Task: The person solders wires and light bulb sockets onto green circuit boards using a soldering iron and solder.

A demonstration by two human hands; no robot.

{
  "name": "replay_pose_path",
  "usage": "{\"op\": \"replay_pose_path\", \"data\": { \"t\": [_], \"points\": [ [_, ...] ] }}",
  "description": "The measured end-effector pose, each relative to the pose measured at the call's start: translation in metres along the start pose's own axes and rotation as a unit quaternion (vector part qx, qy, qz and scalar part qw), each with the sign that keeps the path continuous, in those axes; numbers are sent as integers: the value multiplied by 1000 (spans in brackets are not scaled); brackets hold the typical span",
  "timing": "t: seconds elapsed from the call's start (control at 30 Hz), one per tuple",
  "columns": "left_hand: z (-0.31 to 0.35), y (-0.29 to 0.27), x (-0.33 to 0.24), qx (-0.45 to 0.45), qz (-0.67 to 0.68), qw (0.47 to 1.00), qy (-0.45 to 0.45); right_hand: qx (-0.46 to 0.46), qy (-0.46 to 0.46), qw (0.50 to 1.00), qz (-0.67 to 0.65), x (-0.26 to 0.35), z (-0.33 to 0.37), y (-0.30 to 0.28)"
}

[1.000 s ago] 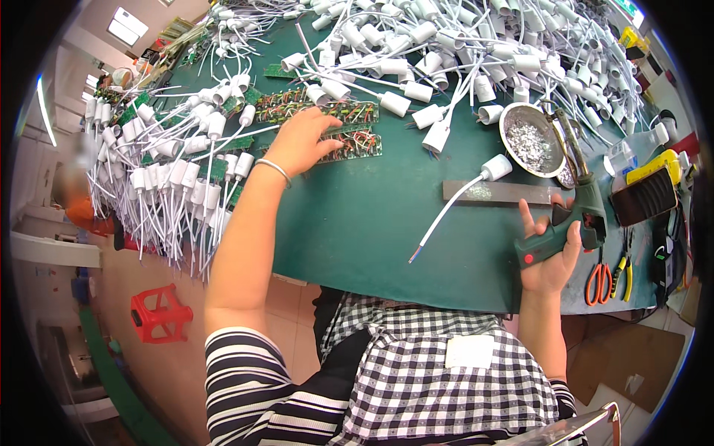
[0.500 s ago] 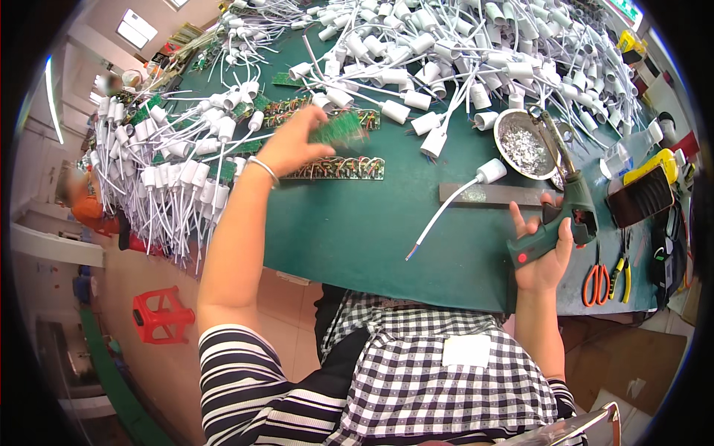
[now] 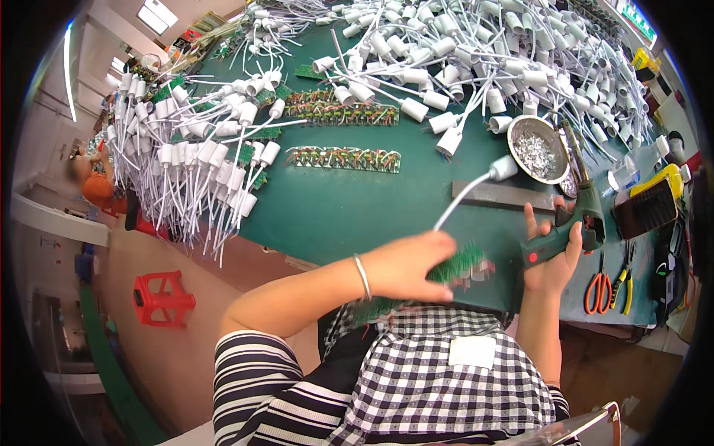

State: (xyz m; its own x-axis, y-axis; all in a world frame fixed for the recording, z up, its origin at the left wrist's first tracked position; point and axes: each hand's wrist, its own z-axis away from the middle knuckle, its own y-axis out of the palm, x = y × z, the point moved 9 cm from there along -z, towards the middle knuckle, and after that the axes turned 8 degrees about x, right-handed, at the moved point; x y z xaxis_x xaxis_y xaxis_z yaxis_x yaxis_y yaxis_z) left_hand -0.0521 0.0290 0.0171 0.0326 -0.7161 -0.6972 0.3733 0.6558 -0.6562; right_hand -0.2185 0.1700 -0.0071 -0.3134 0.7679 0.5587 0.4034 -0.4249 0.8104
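Near the table's front edge, my left hand (image 3: 409, 264) is closed on a long green circuit board strip (image 3: 462, 263), smeared by motion. Part of the strip passes beneath the hand and comes out over my checked apron. My right hand (image 3: 554, 265) holds a dark green soldering gun (image 3: 547, 244) by its handle, with the index finger raised. The gun's tip points away, beside a metal bowl (image 3: 514, 152) of silvery scraps. Between the hands and the bowl lies one white lamp holder (image 3: 503, 168) with its cable. Two rows of populated circuit boards (image 3: 346, 159) rest farther left.
A big heap of white lamp holders (image 3: 446, 48) covers the table's far side; another bunch (image 3: 193, 156) hangs over the left edge. A dark flat bar (image 3: 491, 195) lies near the bowl. Orange-handled scissors (image 3: 597, 292) and yellow-handled pliers (image 3: 623, 290) are at right. A red stool (image 3: 163, 299) stands on the floor.
My left hand has come from the circuit board rows at the far left to the front edge, carrying the green board strip. My right hand keeps the soldering gun nearly where it was.
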Motion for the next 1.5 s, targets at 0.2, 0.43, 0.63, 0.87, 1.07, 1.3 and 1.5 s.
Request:
{"op": "replay_pose_path", "data": {
  "t": [0.2, 0.43, 0.63, 0.87, 1.07, 1.3, 1.5],
  "points": [
    [32, -82, 79, -308, -57, 931, -185, -3, -13, 1000, -6, 3, -2, 0],
    [33, -58, 85, -415, 63, 889, -185, 11, -22, 1000, -12, 4, -9, -1],
    [25, -75, 28, -357, -212, 890, -190, 4, -45, 999, 15, 13, -3, -3],
    [-74, -69, 8, -222, -293, 929, -44, -14, -74, 997, 35, 22, 6, -8],
    [-65, -70, -15, -201, -287, 936, 9, -7, -59, 998, 23, 19, -2, -13],
    [3, -48, -2, -257, -272, 927, -24, 18, -47, 999, 6, 16, -4, -7],
    [16, -10, 18, -205, -242, 948, 13, 0, -49, 999, 13, 14, 3, -9]
  ]
}}
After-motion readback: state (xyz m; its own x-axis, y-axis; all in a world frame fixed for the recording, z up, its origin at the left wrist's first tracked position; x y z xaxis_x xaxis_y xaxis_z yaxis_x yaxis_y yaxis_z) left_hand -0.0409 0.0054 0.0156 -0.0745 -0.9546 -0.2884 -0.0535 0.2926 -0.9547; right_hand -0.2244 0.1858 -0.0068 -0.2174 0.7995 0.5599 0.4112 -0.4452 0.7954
